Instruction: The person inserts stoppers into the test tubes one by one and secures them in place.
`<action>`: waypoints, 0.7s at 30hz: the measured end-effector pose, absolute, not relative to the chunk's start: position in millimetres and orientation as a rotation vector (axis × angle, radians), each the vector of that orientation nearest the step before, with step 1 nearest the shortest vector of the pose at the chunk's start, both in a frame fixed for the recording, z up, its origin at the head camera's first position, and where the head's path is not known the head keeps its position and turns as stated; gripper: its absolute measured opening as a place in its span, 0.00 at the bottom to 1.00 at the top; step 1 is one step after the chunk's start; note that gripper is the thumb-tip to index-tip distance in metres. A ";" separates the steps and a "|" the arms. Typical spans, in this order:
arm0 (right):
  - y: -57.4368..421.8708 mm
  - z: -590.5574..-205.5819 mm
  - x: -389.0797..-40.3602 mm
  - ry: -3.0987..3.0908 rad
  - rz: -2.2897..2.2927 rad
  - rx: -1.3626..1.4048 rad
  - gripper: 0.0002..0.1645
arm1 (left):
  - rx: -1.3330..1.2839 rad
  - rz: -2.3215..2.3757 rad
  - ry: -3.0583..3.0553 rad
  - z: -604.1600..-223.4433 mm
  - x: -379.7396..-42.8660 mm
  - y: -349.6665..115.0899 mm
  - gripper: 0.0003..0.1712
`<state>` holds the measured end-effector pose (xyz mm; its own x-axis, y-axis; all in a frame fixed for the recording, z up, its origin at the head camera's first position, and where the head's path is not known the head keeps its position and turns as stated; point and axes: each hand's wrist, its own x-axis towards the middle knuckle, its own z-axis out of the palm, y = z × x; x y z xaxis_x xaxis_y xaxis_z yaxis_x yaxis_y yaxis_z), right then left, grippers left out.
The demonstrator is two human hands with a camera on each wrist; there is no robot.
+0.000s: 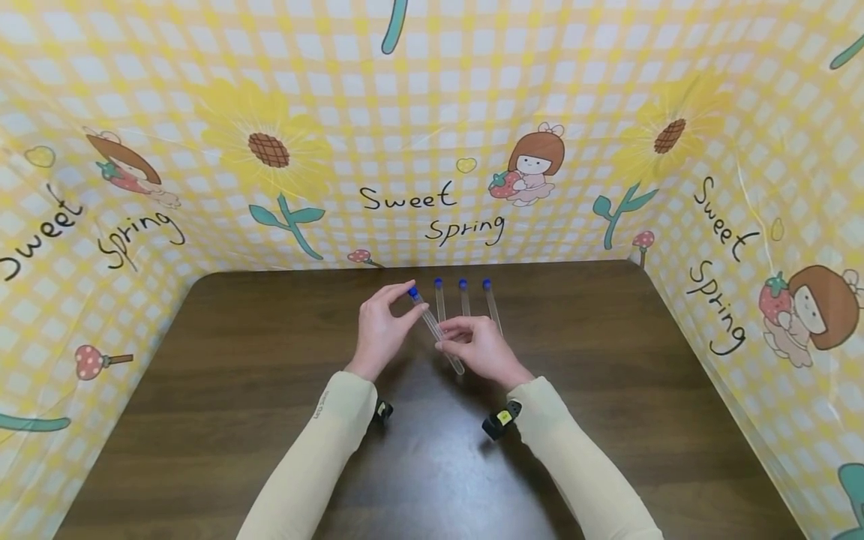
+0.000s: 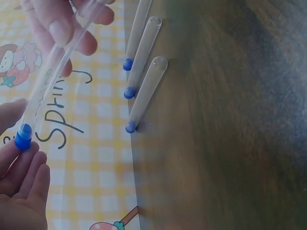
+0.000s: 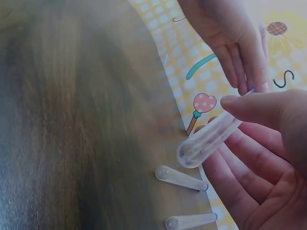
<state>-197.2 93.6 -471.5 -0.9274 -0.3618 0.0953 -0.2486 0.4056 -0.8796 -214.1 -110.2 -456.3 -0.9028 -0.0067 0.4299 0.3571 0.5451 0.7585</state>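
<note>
A clear test tube (image 1: pixel 433 324) with a blue cap (image 1: pixel 414 292) is held slantwise above the table, its rounded end pointing down toward me. The left hand (image 1: pixel 380 328) pinches it at the capped end between thumb and fingers, as the left wrist view also shows at the blue cap (image 2: pixel 23 139). Lower on the tube, the right hand (image 1: pixel 491 350) grips the clear body between thumb and fingers. In the right wrist view the rounded end of the tube (image 3: pixel 192 152) sticks out past the right fingers. Inside, the tube looks see-through; any contents cannot be made out.
Three more blue-capped test tubes lie side by side at the back of the dark wooden table (image 1: pixel 270 390), caps toward the rear: a left one (image 1: pixel 440 300), a middle one (image 1: pixel 464 298) and a right one (image 1: pixel 492 302). Yellow checked cloth (image 1: pixel 432 112) walls surround the table's back and sides.
</note>
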 end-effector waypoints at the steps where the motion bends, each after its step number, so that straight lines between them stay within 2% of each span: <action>1: 93.7 -471.5 -197.5 2.535 -1.566 -0.541 0.15 | -0.281 -1.314 -2.404 -456.7 -214.2 -110.4 0.27; 21: 91.8 -465.2 -195.5 2.541 -1.567 -0.488 0.12 | -0.202 -1.495 -2.392 -460.8 -212.1 -107.6 0.28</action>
